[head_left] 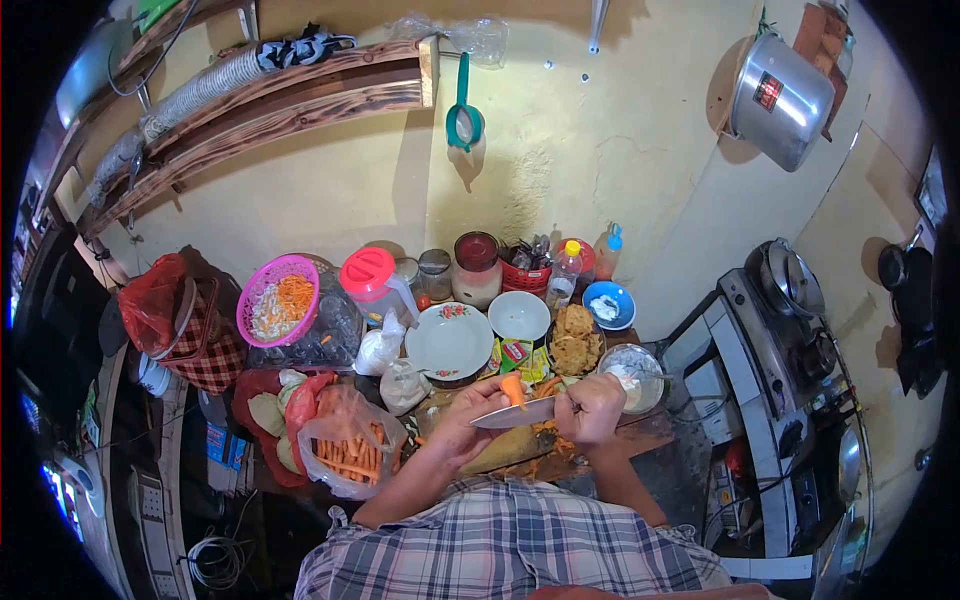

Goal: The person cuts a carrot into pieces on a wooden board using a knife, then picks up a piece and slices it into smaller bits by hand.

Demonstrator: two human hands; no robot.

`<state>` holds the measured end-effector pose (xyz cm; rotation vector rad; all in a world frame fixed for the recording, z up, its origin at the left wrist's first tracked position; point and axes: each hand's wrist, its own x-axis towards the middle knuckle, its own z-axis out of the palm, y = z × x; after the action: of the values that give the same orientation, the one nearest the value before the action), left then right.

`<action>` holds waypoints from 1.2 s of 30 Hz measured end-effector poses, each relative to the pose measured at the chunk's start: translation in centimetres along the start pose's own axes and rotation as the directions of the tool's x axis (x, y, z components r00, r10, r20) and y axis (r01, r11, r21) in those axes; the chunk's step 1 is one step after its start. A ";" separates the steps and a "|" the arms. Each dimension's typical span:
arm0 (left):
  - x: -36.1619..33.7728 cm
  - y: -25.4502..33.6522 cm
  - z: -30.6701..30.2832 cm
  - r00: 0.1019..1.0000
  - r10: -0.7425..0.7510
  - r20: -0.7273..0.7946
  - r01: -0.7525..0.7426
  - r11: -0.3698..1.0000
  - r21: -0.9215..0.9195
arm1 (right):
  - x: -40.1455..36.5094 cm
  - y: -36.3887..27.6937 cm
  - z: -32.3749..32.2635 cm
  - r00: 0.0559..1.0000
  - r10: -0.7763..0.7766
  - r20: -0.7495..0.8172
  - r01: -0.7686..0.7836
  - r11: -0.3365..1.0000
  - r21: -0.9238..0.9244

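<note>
My left hand (465, 425) is closed around an orange carrot (513, 390), whose end points up past the fingers. In my right hand (592, 408) is a knife (515, 412), its blade reaching left across the carrot just above my left palm. Both hands are over a wooden cutting board (495, 452), where orange peelings (555, 440) lie under and around my right wrist. Just beyond the hands are yellow and green packets (515, 355) and a plate of fried food (576, 345).
A bag of carrots (350, 450) is left of the board. Behind stand a floral plate (449, 342), a white bowl (519, 316) and a pink basket of shredded vegetables (280, 300). A flour bowl (635, 378) sits right, before the stove (775, 330).
</note>
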<state>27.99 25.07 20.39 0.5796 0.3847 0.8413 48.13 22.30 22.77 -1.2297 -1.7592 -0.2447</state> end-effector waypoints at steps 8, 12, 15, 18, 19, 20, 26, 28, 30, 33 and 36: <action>0.2 -0.4 -0.2 0.999 0.011 0.032 -0.010 0.999 -0.033 | 0.1 0.3 0.3 1.000 0.006 0.014 -0.006 1.000 -0.009; 0.3 -0.8 0.2 1.000 0.011 0.007 -0.011 1.000 -0.022 | 0.0 0.4 0.0 1.000 0.008 0.006 -0.008 1.000 -0.012; 0.6 -1.2 0.3 1.000 0.014 0.012 -0.014 0.999 -0.035 | -0.2 1.0 -0.1 1.000 0.013 -0.029 -0.014 1.000 -0.025; 0.7 -2.0 1.0 0.998 -0.049 0.047 0.052 0.996 -0.072 | -0.3 0.6 -0.1 0.999 0.035 -0.042 -0.035 0.999 -0.013; 0.6 -2.3 1.2 0.992 -0.085 0.091 0.094 0.991 -0.097 | -0.2 0.5 -0.2 0.999 0.011 -0.045 -0.012 1.000 -0.004; 0.6 -2.5 1.2 0.992 -0.088 0.091 0.097 0.991 -0.096 | -0.2 0.4 -0.2 0.999 -0.013 -0.050 0.013 1.000 0.005; 0.2 -3.5 1.2 0.994 -0.056 0.094 0.054 0.998 0.027 | -0.3 0.7 -0.3 0.999 0.002 -0.049 -0.002 1.000 -0.009; 0.2 -4.6 1.1 0.983 -0.184 -0.026 0.185 0.983 0.021 | -0.1 1.0 -0.3 0.999 0.029 -0.043 -0.030 0.999 -0.013; 0.4 -4.3 1.5 0.986 -0.169 0.006 0.168 0.984 0.059 | -0.7 2.3 -0.3 0.998 0.051 -0.043 -0.052 0.998 -0.018; 1.0 -4.2 1.1 0.982 -0.174 0.068 0.170 0.983 0.063 | -2.3 5.2 -1.6 0.978 0.168 -0.125 -0.183 0.976 -0.119; 1.4 -4.2 1.3 0.982 -0.173 0.076 0.164 0.980 0.110 | -3.8 5.6 -3.0 0.973 0.172 -0.157 -0.203 0.956 -0.210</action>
<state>32.02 23.49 18.68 0.6675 0.3955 0.6347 54.66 20.70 19.55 -1.4966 -1.5148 -0.4156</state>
